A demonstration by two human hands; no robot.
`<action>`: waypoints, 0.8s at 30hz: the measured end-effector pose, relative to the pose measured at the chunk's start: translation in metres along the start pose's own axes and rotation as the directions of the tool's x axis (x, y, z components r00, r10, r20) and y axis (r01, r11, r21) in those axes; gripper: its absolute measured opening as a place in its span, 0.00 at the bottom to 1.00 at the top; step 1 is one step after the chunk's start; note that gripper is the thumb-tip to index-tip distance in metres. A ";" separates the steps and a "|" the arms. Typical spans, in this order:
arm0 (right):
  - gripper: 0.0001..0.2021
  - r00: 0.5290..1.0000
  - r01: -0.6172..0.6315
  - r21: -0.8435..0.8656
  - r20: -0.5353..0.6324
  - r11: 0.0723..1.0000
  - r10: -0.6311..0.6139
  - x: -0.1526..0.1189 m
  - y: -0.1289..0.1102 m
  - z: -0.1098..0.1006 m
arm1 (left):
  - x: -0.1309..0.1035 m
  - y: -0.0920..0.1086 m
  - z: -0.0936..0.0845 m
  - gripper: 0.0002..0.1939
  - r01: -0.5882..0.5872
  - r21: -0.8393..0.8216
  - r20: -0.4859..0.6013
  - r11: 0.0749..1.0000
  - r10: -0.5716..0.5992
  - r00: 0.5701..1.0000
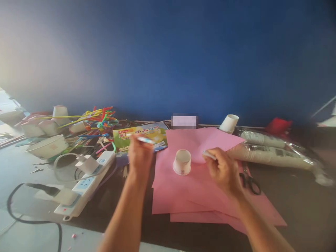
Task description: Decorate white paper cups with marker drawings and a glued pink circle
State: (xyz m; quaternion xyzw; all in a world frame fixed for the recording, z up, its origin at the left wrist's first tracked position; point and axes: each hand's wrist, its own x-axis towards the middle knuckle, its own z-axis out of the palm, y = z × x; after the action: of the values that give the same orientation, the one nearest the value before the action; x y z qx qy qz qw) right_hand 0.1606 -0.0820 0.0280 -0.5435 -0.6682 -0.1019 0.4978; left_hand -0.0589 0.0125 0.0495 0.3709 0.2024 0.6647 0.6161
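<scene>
My left hand (141, 155) is closed around a slim white-and-blue pen (144, 140), blurred, above a colourful craft paper packet (122, 143). Between the fingertips of my right hand (223, 168) is a short whitish cap-like piece (209, 154); its exact kind is unclear. A white paper cup (182, 162) stands between my hands on overlapping pink paper sheets (194, 196). Black-handled scissors (252, 183) lie just right of my right wrist, partly over the paper.
At left are a white power strip (84, 189) with plugs and cables, a white bowl (48, 147), and colourful pipe cleaners (103, 119). Wrapped cup stacks (275, 155) lie at right, near another paper cup (229, 123). A blue wall (168, 63) rises behind.
</scene>
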 end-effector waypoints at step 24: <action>0.10 0.944 -0.241 -0.099 0.204 0.965 0.257 -0.004 0.020 0.032 | -0.007 -0.029 0.012 0.14 0.194 -0.207 0.091 0.959 -0.179 0.980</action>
State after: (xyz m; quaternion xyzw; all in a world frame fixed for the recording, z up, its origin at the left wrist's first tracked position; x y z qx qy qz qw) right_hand 0.1591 -0.0549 0.0008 -0.6493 -0.6399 -0.0028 0.4111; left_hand -0.0310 0.0079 0.0348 0.3048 0.1413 0.6079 0.7194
